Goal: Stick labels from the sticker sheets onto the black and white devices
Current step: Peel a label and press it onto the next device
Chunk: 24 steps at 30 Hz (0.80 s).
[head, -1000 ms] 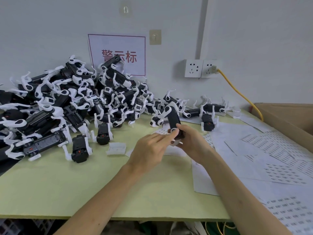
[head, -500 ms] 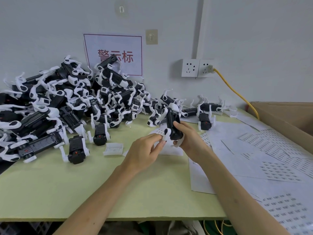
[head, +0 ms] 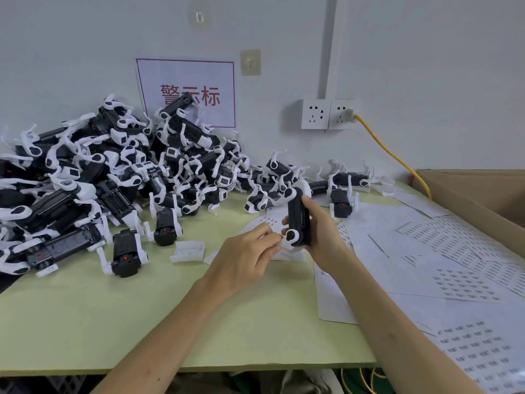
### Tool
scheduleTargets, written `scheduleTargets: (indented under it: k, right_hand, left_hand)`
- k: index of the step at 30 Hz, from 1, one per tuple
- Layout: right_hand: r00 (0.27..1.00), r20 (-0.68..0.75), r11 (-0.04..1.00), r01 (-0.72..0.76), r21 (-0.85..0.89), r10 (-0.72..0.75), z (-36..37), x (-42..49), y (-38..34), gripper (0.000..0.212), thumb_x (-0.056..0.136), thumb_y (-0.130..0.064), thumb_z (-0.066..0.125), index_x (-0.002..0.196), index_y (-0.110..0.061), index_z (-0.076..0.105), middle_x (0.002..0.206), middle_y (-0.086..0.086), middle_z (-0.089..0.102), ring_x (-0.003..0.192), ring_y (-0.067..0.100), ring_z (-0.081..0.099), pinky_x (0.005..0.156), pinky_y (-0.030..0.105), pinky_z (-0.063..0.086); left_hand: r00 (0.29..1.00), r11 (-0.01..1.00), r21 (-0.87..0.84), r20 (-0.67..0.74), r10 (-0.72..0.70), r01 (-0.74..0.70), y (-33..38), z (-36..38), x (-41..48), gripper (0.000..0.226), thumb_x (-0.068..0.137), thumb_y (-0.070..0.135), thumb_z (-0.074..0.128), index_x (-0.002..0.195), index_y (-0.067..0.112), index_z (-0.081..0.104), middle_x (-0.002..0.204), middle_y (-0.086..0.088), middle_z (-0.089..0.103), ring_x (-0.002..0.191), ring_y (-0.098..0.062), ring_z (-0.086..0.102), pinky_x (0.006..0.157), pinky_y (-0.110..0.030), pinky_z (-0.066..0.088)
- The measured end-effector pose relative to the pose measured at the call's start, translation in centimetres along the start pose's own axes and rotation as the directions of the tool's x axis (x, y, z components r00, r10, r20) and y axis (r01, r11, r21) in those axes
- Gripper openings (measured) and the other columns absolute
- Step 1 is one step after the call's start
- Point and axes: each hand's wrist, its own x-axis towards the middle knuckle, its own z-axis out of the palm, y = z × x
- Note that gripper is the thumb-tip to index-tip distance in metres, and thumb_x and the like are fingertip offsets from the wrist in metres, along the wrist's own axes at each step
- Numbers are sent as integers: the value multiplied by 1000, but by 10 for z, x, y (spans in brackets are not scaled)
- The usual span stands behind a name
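The device [head: 297, 216] I am working on is off the counter [head: 113, 322], in my right hand [head: 324, 234]. It stands nearly upright, its long black body running away from me, one white end at the top and the other white end low and close to me. My right hand is curled round the body from the right side, thumb on the near face and fingers wrapped behind.

My left hand [head: 247, 257] sits just left of and below the device, and it is the nearer one to the low white end. Its thumb and forefinger are pinched together on that white piece, the other fingers tucked under. A label would be too small to make out there, so I cannot tell whether one lies under my fingertips.

As I judge it, the next press has to go sideways from left to right against that low end, with my right hand bracing the body so it does not twist.

Under both hands lies a partly used sheet [head: 270, 220], and more sticker sheets [head: 454, 243] spread across the right of the counter, overlapping each other. A small white plastic tray [head: 189, 251] lies just left of my left hand. Further left, the heap [head: 113, 177] of black and white devices climbs against the wall, with a few loose ones in front of it. Behind are a red-lettered sign [head: 186, 92], two sockets [head: 329, 113] with a yellow cable [head: 389, 149], and a cardboard box [head: 483, 194] at the far right.
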Motion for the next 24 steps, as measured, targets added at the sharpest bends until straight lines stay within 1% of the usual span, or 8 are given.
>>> scheduleTargets:
  k: [4,8,10,14,16,18,21,24]
  right_hand:
    - [999,51,996,-3,94,-2,-5,-1,-5,37,101,-41,50,105,-10,69,90,9,74,81,26,72,64,35,54]
    - [995,94,987,5,163,-20,-6,-1,-6,37,104,-37,45,109,-10,70,98,12,74,84,28,71,66,37,56]
    - [989,144,989,24,145,-45,-5,-1,-7,42,106,-35,41,115,-6,69,104,14,72,86,27,69,66,35,56]
    - [968,228,994,96,44,-103,-4,1,-5,48,104,-28,43,136,7,54,112,18,63,98,30,59,80,39,47]
    - [952,284,993,110,47,-119,-4,0,-4,39,107,-20,42,137,1,55,107,14,65,88,25,60,79,36,45]
    - [933,340,993,120,14,-117,-5,-1,-4,36,103,-14,50,136,-1,56,94,8,63,76,18,58,72,29,45]
    - [953,285,993,115,-27,-103,-3,0,-1,44,94,-18,64,133,3,57,93,8,62,72,16,55,64,26,45]
    - [987,139,997,81,21,-83,-5,3,0,37,95,-28,67,122,-2,64,100,12,63,71,19,53,57,25,45]
  left_hand:
    - [996,994,-63,40,-83,86,-7,2,-1,13,103,24,56,108,17,66,110,13,57,65,-11,47,59,-32,45]
    - [988,980,-138,78,-132,141,-10,3,0,11,104,32,53,105,25,61,111,18,54,67,-15,57,66,-33,47]
    - [986,975,-159,89,-142,155,-10,2,0,6,103,33,51,99,31,54,107,17,54,70,-15,57,68,-35,49]
    - [980,967,-170,85,-179,191,-11,1,-1,16,102,37,48,88,42,41,96,19,51,70,-14,54,68,-36,48]
    - [976,960,-181,84,-200,213,-12,2,-1,14,100,43,44,87,40,41,93,19,51,70,-13,53,66,-33,44]
    - [972,953,-192,73,-224,234,-13,2,-2,26,99,52,39,88,30,47,92,15,51,70,-14,52,66,-32,43]
    - [971,946,-222,34,-235,237,-9,-1,-1,35,101,53,30,90,30,54,91,14,57,78,-12,55,69,-31,44]
    - [949,953,-145,-133,-287,267,-16,-5,3,35,107,33,39,103,16,70,102,8,70,94,-14,61,82,-35,47]
